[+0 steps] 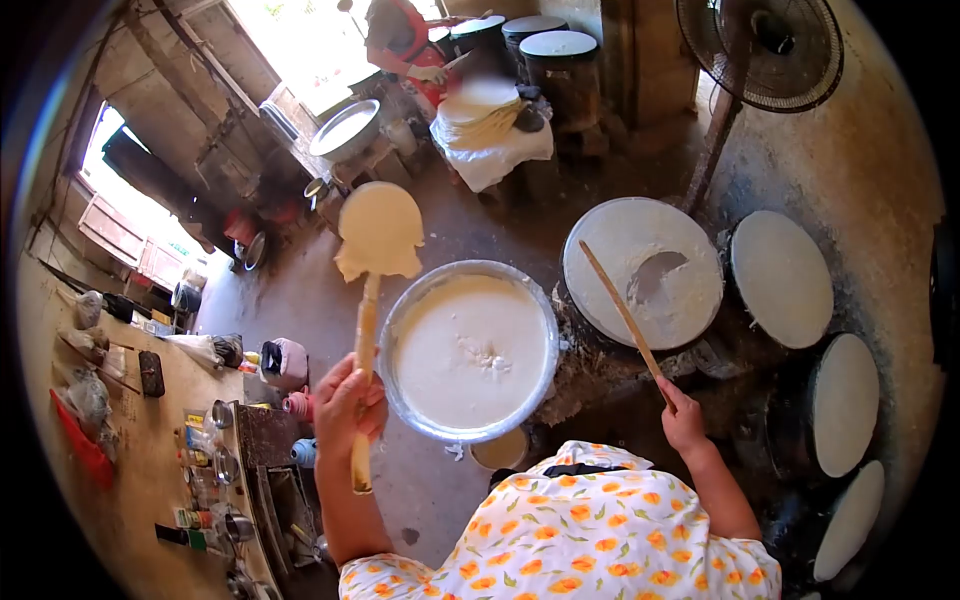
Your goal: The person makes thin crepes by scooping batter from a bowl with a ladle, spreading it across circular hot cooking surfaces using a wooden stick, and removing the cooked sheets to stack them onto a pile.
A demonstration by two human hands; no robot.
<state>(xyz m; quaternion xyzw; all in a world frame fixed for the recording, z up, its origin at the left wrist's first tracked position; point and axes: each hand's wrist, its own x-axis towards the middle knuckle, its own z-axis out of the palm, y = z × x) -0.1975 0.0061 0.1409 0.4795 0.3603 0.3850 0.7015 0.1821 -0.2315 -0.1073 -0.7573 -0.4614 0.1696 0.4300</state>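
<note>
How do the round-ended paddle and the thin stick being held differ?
The paddle widens into a broad, pale round end; the stick is slim throughout. In the picture, the paddle points almost straight up, while the stick slants up to the left. The left hand grips the paddle; the right hand holds the stick. Both have brownish shafts.

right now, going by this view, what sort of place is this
Probably a small food workshop, perhaps making flatbreads or wrappers: a large basin of what looks like pale batter, several round pale-topped drums, and a stack of thin rounds.
</note>
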